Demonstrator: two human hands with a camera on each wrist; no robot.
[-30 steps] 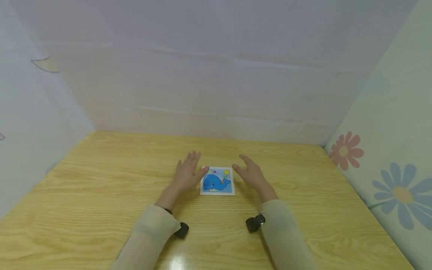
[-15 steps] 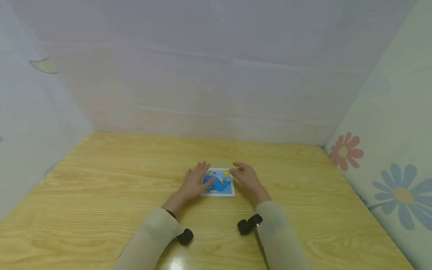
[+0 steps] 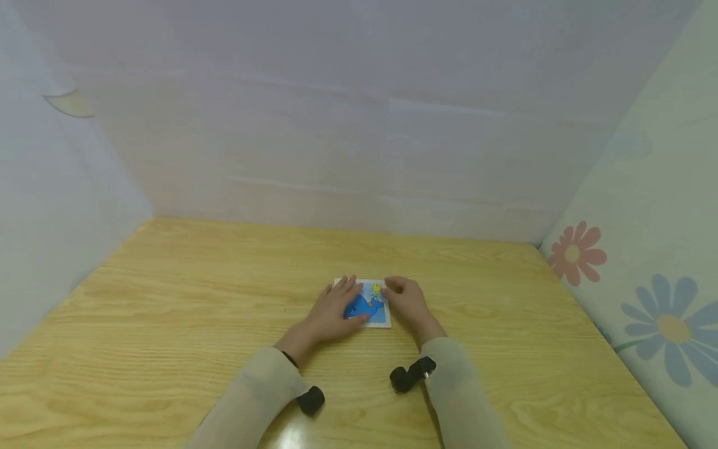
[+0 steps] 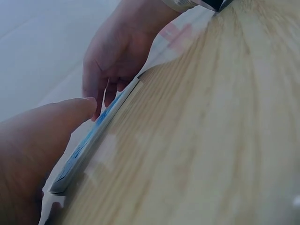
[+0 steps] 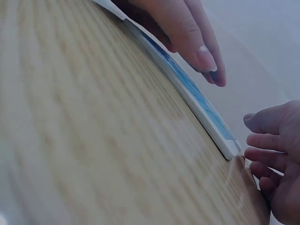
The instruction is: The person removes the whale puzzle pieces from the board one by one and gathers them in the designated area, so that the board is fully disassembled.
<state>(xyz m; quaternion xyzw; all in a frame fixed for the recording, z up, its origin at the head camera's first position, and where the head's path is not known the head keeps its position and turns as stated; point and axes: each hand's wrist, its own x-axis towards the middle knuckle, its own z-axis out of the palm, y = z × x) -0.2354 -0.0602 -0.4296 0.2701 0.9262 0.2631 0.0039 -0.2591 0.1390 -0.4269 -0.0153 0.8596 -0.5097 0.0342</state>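
Whale puzzle board lies flat on the wooden table, a little beyond the middle toward the far wall, seen from the head view. Its left half is under the left hand, whose fingers lie straight and spread on the picture, pressing down rather than gripping. The right hand sits at the board's right edge with its fingers curled in toward that edge and the top right corner; from here I cannot tell whether they pinch it or only touch. Bare tabletop runs wide on every side – left, right and toward the person – while the grey back wall and the flowered side panel stand well apart from the board.

Left wrist view: the board shows edge-on as a thin white slab flat on the wood, with the thumb of the left hand over its near end. At the far end the right hand has its fingertips down at the board's edge.

Right wrist view: the board's white edge runs across the grain, no gap visible beneath it – the left hand's fingers reach straight over the top, and the curled fingers of the right hand sit just beside the near corner, apart from it here
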